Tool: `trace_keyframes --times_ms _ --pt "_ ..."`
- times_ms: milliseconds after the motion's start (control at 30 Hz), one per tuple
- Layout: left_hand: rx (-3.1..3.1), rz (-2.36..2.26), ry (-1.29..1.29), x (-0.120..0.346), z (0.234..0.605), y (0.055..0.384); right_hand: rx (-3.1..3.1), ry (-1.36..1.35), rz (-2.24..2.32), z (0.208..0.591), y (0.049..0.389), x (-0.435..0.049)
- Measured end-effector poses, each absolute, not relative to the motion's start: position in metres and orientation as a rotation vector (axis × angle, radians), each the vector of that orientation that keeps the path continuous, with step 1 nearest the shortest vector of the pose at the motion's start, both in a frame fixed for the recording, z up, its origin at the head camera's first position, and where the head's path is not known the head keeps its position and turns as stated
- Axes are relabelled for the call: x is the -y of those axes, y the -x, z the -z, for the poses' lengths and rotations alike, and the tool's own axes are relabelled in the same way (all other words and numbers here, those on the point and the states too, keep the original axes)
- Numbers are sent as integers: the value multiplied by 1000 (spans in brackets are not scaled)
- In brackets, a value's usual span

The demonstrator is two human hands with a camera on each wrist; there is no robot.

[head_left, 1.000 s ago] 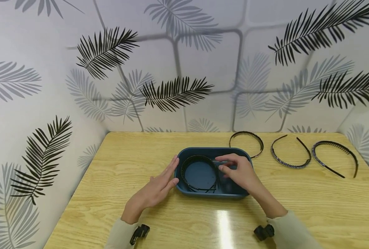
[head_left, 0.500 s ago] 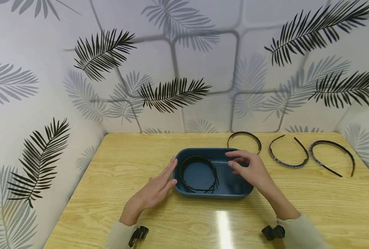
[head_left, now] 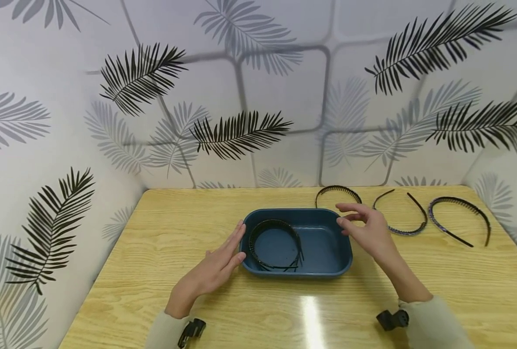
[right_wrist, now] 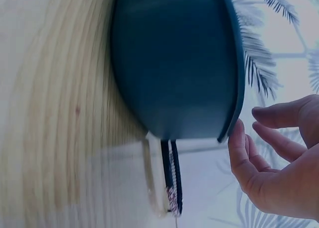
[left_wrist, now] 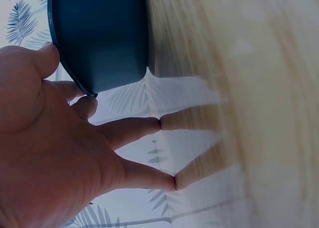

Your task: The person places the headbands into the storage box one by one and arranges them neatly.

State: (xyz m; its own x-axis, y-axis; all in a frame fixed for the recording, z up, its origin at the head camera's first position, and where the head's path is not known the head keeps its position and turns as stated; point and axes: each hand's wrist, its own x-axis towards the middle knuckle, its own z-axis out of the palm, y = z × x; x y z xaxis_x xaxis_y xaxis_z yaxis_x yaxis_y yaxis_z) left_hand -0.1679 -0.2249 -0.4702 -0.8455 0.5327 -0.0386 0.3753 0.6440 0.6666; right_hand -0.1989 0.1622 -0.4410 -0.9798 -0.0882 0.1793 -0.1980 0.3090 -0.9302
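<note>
Your left hand point(head_left: 215, 269) lies at the left end of the blue bin point(head_left: 321, 247), its fingers spread, the thumb against the rim; the left wrist view shows 2 of its fingertips meeting the tabletop. Your right hand point(head_left: 369, 235) is at the bin's far right corner, fingers loosely bent and a gap between thumb and fingers, with nothing pinched there; you cannot tell for sure whether a fingertip touches the rim. The bin sits upright on the wood-grain table point(head_left: 188, 208), and inside its left half you have a stack of black headbands point(head_left: 252, 240), too overlapped to count. On the table, 3 more headbands lie apart: a toothed headband point(head_left: 339, 187) just behind the bin, partly hidden by it; a glittery headband point(head_left: 409, 233) beyond your right hand, partly covered by it; and a dark headband point(head_left: 455, 198) farthest right. A leaf-patterned wall point(head_left: 284, 87) stands behind.
</note>
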Motion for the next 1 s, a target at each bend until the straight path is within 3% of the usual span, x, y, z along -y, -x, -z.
trace_keyframes --times_ms 1000 --pt "-2631 -981 -744 227 470 169 2633 -98 -1384 464 255 -199"
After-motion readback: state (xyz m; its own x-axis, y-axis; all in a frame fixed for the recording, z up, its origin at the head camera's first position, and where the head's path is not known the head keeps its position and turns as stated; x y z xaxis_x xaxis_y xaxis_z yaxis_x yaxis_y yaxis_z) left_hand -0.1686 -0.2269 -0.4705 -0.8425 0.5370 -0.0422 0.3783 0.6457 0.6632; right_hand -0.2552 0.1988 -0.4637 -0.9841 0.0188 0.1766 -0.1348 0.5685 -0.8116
